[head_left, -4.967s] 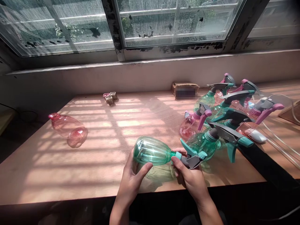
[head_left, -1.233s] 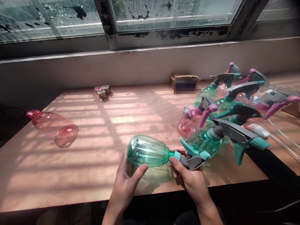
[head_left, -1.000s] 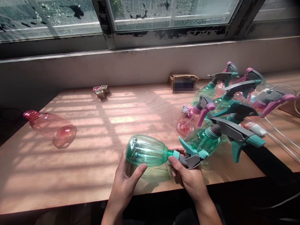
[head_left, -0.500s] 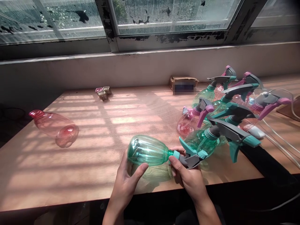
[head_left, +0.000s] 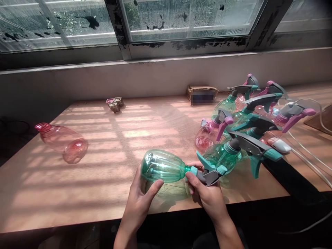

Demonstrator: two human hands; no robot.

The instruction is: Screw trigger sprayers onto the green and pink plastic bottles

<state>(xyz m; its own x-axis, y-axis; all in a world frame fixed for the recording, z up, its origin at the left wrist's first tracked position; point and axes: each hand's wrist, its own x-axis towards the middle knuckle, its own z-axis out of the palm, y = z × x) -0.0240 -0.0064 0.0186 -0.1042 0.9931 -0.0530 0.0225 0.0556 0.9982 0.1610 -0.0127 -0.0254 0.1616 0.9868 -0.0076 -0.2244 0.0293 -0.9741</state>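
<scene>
A clear green spray bottle (head_left: pixel 166 166) lies sideways just above the wooden table (head_left: pixel 109 180), its base toward the left. My left hand (head_left: pixel 141 202) is curled round the bottle's body from below, thumb up on its side. My right hand (head_left: pixel 206 195) grips the teal collar and grey-and-teal trigger head (head_left: pixel 209 171) at the bottle's neck. The head sits on the neck.
A pink bottle without a head (head_left: pixel 63 141) lies at the left. Several finished green and pink spray bottles (head_left: pixel 243 121) crowd the right side. Small clips (head_left: pixel 114 103) and a cardboard box (head_left: pixel 202 94) sit near the wall. White tubing (head_left: pixel 311 152) runs at the far right.
The hands and the green bottle have stayed almost as they were. Only the camera has shifted a little, so the scene sits slightly differently in the picture.
</scene>
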